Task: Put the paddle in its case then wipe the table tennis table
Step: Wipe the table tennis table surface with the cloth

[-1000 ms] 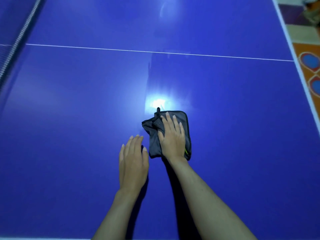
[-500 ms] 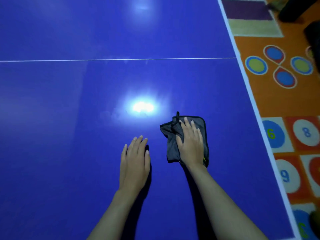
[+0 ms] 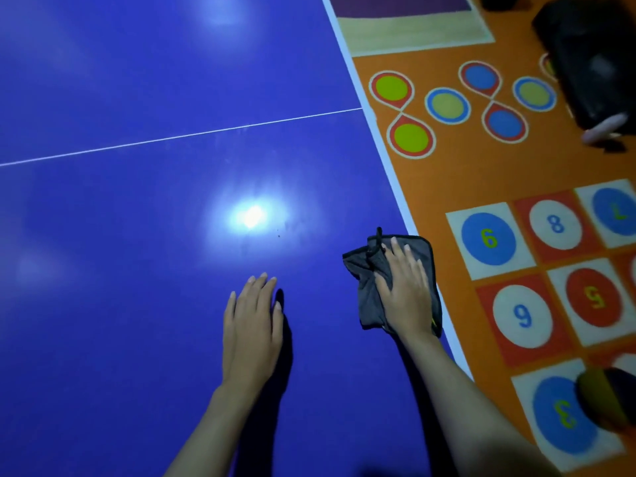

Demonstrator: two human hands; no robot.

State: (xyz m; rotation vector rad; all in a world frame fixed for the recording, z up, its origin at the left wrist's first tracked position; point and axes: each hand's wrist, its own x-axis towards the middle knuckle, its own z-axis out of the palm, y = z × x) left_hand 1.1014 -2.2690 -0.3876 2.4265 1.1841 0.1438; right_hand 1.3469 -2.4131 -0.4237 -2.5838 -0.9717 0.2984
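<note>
My right hand (image 3: 403, 290) lies flat with straight fingers on a folded grey cloth (image 3: 367, 297), pressing it onto the blue table tennis table (image 3: 137, 235). The cloth sits at the table's right white edge line, its far corner hanging slightly over the edge. My left hand (image 3: 253, 321) rests flat on the bare table surface, to the left of the cloth and apart from it, fingers straight. No paddle or case shows on the table.
A white centre line (image 3: 179, 136) crosses the table. Right of the table edge lies an orange floor mat (image 3: 464, 180) with numbered circles. A black object (image 3: 595, 63) stands at the upper right, and a dark rounded object (image 3: 605, 397) at the lower right.
My right hand has slid the cloth rightward across the table to its right edge. The view has swung right with it, showing more of the floor mat. My left hand stays flat on the table.
</note>
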